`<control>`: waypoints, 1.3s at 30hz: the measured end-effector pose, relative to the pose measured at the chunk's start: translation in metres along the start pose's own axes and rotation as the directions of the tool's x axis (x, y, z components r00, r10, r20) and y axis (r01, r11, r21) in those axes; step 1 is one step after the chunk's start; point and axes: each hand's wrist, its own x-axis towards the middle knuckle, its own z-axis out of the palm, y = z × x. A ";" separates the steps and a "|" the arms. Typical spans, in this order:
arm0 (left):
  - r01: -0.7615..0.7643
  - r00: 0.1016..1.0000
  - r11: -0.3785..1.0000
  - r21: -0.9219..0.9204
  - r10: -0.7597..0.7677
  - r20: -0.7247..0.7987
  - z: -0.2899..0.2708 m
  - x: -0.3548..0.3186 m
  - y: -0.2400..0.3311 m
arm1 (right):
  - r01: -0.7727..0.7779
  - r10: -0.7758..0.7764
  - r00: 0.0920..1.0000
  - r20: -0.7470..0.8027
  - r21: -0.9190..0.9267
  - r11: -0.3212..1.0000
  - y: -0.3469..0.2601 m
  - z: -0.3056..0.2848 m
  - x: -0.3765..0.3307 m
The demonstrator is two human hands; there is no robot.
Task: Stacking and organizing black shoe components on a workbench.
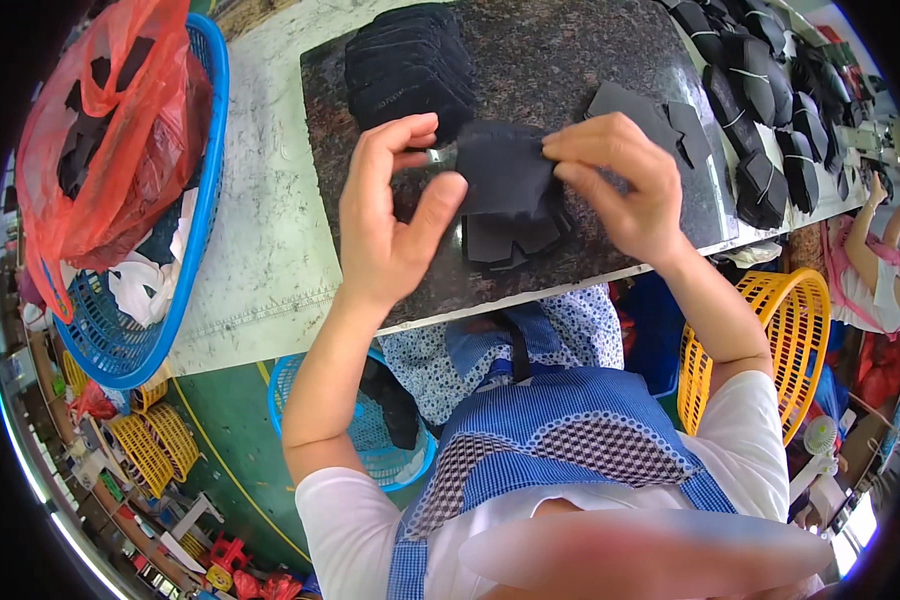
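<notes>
A dark, flat cut piece (505, 168) with a matt, cloth-like face lies over several similar black pieces (515, 238) on a speckled stone slab (370, 290). My right hand (625, 185) pinches its right edge between thumb and fingers. To the left of the piece, my left hand (395, 215) is curved, its thumb well apart from the forefinger. A small silvery thing (434, 156) shows by the left fingertips; what it is, I cannot make out. Beyond my hands stands a stack of black pieces (410, 65). Grey-black pieces (660, 120) lie flat beyond my right hand.
Tied black bundles (760, 90) line the table's right side. At left, a blue basket (213, 110) holds a red plastic bag (130, 170) and white scraps. Below the table are a yellow basket (815, 350) and a light-blue basket (280, 385). Another person's arm (858, 240) shows far right.
</notes>
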 end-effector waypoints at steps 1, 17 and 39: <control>0.051 0.997 0.997 -0.064 -0.047 0.054 0.004 -0.003 0.004 | -0.071 0.072 0.997 -0.014 0.083 0.994 0.001 -0.001 0.002; 0.338 0.940 0.940 -0.051 -0.335 0.060 0.040 -0.047 0.018 | -0.654 0.635 0.739 0.223 0.463 0.598 0.020 0.005 0.000; -0.141 0.982 0.896 0.421 0.071 0.178 0.021 -0.050 0.040 | -0.469 0.304 0.883 -0.358 -0.645 0.603 0.083 -0.104 -0.087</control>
